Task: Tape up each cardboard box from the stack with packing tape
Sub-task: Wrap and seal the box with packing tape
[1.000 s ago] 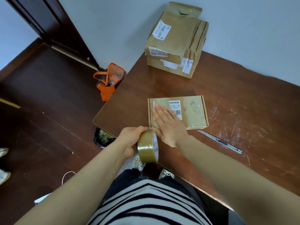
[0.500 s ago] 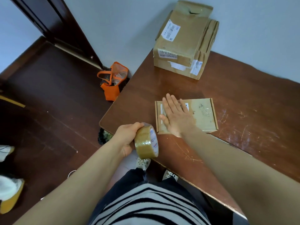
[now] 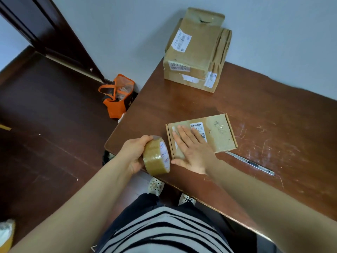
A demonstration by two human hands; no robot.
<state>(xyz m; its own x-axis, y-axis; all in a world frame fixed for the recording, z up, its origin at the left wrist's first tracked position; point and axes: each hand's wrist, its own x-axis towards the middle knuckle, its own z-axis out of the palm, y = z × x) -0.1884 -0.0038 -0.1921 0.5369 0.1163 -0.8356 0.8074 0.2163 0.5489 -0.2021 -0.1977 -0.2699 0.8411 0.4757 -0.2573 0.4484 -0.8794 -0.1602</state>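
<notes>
A flat cardboard box [image 3: 218, 134] with a white barcode label lies on the brown table [image 3: 264, 110] near its left corner. My right hand [image 3: 191, 147] presses flat on the box's left half, fingers straight. My left hand [image 3: 133, 154] grips a roll of tan packing tape [image 3: 156, 156] just left of the box, at the table's edge. A stack of larger cardboard boxes [image 3: 195, 52] stands at the back of the table against the wall.
A metal utility knife [image 3: 251, 163] lies on the table right of my right wrist. An orange bag [image 3: 116, 97] sits on the dark floor beside the table's left edge. A dark door stands at the upper left.
My right hand slid up the box's left half and back down toward its near edge. The tape roll in my left hand stayed beside the box's near left corner.
</notes>
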